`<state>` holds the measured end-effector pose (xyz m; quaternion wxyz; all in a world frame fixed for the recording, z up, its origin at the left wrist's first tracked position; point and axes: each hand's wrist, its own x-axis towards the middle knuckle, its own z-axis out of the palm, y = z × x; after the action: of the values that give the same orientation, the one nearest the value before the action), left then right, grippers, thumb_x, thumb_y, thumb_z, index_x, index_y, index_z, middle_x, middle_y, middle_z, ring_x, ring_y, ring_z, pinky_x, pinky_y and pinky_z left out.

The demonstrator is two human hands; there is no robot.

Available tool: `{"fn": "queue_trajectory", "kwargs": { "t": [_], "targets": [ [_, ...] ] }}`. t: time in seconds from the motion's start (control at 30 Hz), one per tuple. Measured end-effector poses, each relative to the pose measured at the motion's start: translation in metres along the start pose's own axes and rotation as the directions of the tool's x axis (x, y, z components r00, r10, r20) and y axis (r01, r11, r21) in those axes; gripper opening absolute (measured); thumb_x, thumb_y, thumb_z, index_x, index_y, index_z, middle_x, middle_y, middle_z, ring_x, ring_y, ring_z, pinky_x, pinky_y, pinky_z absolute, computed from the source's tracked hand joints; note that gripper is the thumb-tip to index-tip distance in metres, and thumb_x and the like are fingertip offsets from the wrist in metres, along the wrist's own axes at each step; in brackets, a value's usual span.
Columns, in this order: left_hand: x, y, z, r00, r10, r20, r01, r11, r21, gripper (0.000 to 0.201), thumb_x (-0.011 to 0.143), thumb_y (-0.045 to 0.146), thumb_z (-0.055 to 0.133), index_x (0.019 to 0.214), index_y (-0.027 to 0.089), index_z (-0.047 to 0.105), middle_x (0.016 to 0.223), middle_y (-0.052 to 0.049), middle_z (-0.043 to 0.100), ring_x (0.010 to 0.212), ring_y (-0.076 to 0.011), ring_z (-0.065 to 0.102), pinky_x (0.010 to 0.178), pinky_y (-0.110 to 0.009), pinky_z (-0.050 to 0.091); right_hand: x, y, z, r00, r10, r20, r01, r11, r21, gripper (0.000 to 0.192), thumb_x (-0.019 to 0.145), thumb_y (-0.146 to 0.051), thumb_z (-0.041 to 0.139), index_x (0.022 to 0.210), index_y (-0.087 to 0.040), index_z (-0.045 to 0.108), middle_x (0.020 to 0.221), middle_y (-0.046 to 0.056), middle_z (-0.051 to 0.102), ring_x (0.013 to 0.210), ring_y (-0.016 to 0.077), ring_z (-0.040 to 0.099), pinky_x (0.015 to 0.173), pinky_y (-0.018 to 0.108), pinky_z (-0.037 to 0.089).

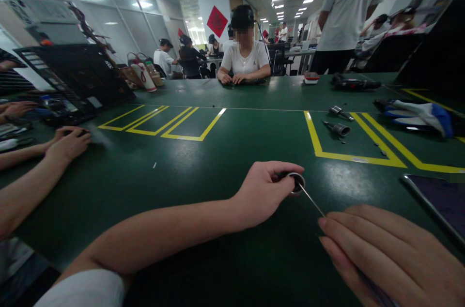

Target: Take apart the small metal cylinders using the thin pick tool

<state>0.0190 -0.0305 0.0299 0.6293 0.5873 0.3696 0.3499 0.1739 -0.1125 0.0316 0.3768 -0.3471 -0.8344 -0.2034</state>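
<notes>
My left hand (pixel 267 191) rests on the green table (pixel 203 186) and pinches a small round metal-rimmed part (pixel 297 182) between thumb and fingers. My right hand (pixel 385 253) lies low at the front right and holds a thin metal tool (pixel 311 199). The tool's shaft runs up and left, and its tip meets the round part. The handle is hidden under my right hand.
A dark tablet (pixel 439 200) lies at the right edge. Two small metal parts (pixel 339 128) sit inside the yellow-taped box. Blue-white gloves (pixel 417 114) lie far right. A co-worker's hands (pixel 67 145) rest at left by a black rack (pixel 80 77). A seated person (pixel 245 60) faces me.
</notes>
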Motion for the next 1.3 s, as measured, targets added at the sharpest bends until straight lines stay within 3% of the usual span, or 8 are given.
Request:
{"fn": "queue_trajectory", "kwargs": {
  "t": [0.57,0.7,0.77,0.83,0.9,0.97,1.07,1.3],
  "targets": [
    [-0.001,0.001,0.0,1.0,-0.019,-0.001,0.018,1.0,-0.012,0.021,0.078,0.009,0.053,0.093,0.011,0.068,0.078,-0.005,0.069,0.072,-0.0124,0.065,0.076,-0.029,0.053,-0.004,-0.002,0.0,0.998,0.06,-0.03,-0.058,0.996,0.067,0.013,0.083,-0.01,0.051,0.082,-0.019,0.062,0.065,0.002,0.07,0.057,0.0166,0.063,0.051,0.029,0.048],
    [0.004,-0.004,-0.004,0.999,-0.012,-0.05,0.011,1.0,-0.01,0.023,0.076,0.008,0.055,0.097,0.012,0.066,0.083,-0.006,0.068,0.077,-0.0137,0.065,0.08,-0.033,0.052,0.001,0.004,-0.003,0.981,0.192,-0.001,-0.184,0.943,0.279,0.014,0.082,-0.011,0.052,0.078,-0.02,0.062,0.064,0.0,0.069,0.057,0.0135,0.064,0.053,0.023,0.05],
    [0.008,-0.004,-0.007,0.995,-0.011,-0.094,0.009,1.0,-0.025,0.028,0.075,0.006,0.057,0.1,0.014,0.064,0.088,-0.006,0.067,0.081,-0.0144,0.064,0.083,-0.035,0.052,0.002,0.009,0.0,0.914,0.387,0.123,-0.399,0.799,0.45,0.019,0.085,-0.016,0.05,0.071,-0.021,0.061,0.059,-0.002,0.065,0.053,0.0115,0.062,0.047,0.019,0.049],
    [0.011,-0.002,-0.01,0.99,-0.014,-0.143,0.006,0.998,-0.056,0.031,0.073,0.003,0.057,0.101,0.014,0.063,0.093,-0.006,0.066,0.085,-0.0153,0.064,0.086,-0.036,0.051,0.001,0.016,0.008,0.795,0.526,0.302,-0.591,0.561,0.58,0.024,0.088,-0.025,0.049,0.069,-0.021,0.063,0.057,-0.002,0.064,0.052,0.0116,0.062,0.045,0.018,0.049],
    [0.013,0.0,-0.011,0.984,-0.028,-0.177,0.013,0.996,-0.086,0.032,0.071,0.001,0.056,0.099,0.013,0.063,0.095,-0.007,0.065,0.087,-0.0158,0.063,0.086,-0.036,0.051,-0.003,0.021,0.02,0.692,0.549,0.468,-0.696,0.335,0.635,0.027,0.088,-0.034,0.049,0.071,-0.019,0.065,0.059,0.0,0.065,0.054,0.0134,0.062,0.048,0.021,0.051],
    [0.013,0.003,-0.01,0.981,-0.047,-0.187,0.028,0.994,-0.101,0.031,0.07,0.0,0.056,0.098,0.012,0.064,0.095,-0.007,0.065,0.086,-0.0156,0.063,0.087,-0.036,0.051,-0.008,0.023,0.03,0.617,0.549,0.565,-0.754,0.205,0.624,0.03,0.087,-0.039,0.05,0.072,-0.017,0.065,0.061,0.002,0.066,0.056,0.0145,0.063,0.05,0.024,0.052],
    [0.013,0.005,-0.009,0.981,-0.067,-0.181,0.05,0.994,-0.099,0.03,0.071,0.0,0.056,0.098,0.011,0.063,0.093,-0.007,0.065,0.083,-0.0147,0.063,0.087,-0.036,0.051,-0.013,0.024,0.038,0.568,0.562,0.601,-0.788,0.16,0.595,0.031,0.086,-0.041,0.052,0.076,-0.015,0.066,0.064,0.003,0.067,0.057,0.0145,0.062,0.05,0.024,0.051],
    [0.013,0.003,-0.008,0.98,-0.072,-0.186,0.053,0.993,-0.105,0.029,0.07,0.0,0.056,0.096,0.011,0.064,0.091,-0.007,0.065,0.081,-0.0152,0.063,0.086,-0.038,0.051,-0.004,0.02,0.035,0.608,0.553,0.569,-0.785,0.316,0.532,0.033,0.087,-0.039,0.049,0.071,-0.016,0.065,0.061,0.003,0.068,0.055,0.0139,0.063,0.049,0.022,0.051]
  ]
}}
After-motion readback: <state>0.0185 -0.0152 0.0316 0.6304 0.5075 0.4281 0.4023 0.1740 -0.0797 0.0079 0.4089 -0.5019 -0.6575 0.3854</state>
